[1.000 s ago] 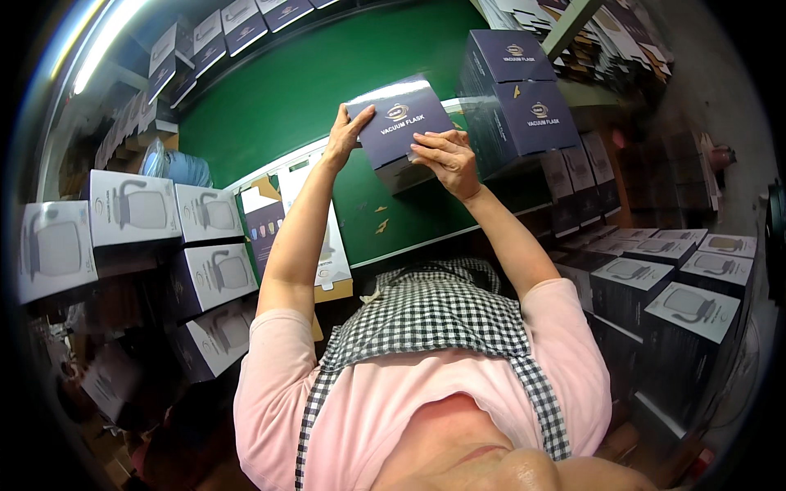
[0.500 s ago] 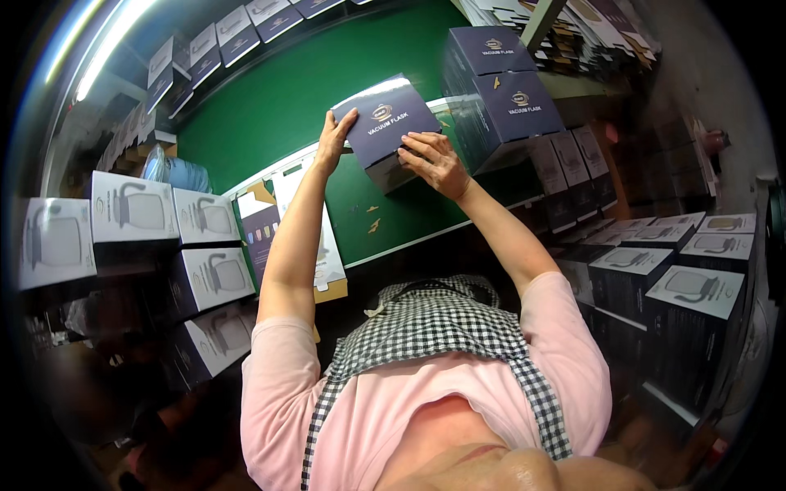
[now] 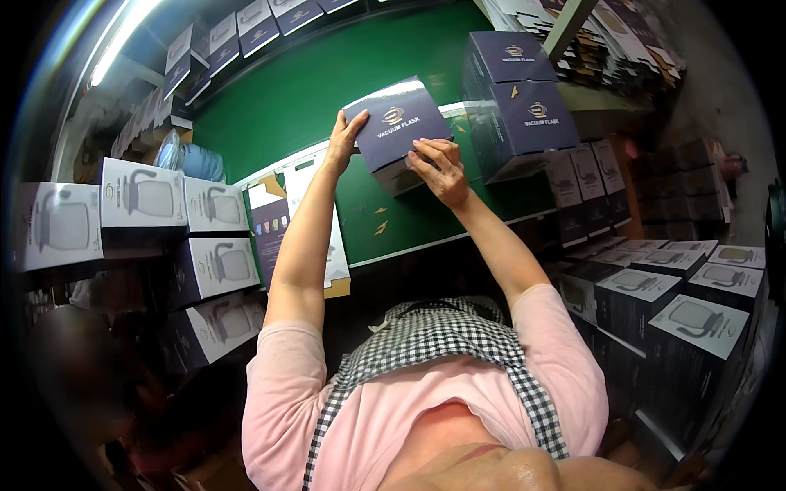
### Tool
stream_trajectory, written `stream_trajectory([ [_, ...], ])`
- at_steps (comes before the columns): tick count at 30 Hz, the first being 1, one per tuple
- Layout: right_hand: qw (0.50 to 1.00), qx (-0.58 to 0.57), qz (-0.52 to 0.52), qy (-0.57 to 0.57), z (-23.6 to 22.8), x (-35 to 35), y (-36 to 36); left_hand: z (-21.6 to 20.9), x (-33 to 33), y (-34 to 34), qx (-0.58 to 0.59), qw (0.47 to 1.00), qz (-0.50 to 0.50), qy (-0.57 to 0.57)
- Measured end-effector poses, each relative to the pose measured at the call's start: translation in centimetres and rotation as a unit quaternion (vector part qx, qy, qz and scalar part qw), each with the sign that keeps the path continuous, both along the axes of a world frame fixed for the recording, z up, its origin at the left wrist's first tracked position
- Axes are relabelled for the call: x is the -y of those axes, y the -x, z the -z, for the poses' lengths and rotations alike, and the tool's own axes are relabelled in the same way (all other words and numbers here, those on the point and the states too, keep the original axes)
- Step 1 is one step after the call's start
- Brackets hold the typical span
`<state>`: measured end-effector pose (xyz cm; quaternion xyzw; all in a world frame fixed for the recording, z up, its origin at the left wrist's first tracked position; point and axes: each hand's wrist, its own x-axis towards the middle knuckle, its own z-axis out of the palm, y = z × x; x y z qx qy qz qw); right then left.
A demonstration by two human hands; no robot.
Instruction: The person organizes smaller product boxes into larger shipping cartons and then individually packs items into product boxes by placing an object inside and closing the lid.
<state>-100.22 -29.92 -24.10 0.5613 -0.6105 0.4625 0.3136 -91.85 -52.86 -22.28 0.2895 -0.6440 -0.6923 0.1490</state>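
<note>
A dark purple-blue carton with a gold emblem on its closed top stands between my hands over the green worktable. My left hand holds its left side, thumb lying on the top and the other fingers along the side face. At the near right edge, my right hand presses its bent fingers against the top and the near face. What the carton contains is hidden. To the right stands a pair of like cartons, and flat unfolded cartons lie beside my left forearm.
White-fronted cartons with jug pictures are stacked at the left; more cartons fill the right. Folded cardboard is piled at the far right by a metal post. A blue plastic-wrapped bundle sits at the far left. Cardboard scraps dot the table.
The view has shifted slightly, so most of the scene sits a little farther right. My right fingers look a bit more bent on the carton's edge. Both hands stay on the carton.
</note>
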Motion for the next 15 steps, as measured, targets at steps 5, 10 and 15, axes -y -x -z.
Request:
stream_trajectory([
  [5,0.999,-0.005,-0.022,-0.035,-0.2,-0.7,0.7,0.0,0.0,-0.1,0.005,1.000,0.003,-0.001],
  [10,0.996,0.040,-0.070,-0.025,-0.5,-0.7,1.2,-0.1,0.4,-0.1,0.008,1.000,0.015,-0.007],
  [15,0.997,-0.005,-0.062,-0.054,-1.0,-1.0,1.5,-0.4,0.3,-0.3,0.002,1.000,0.015,0.000],
])
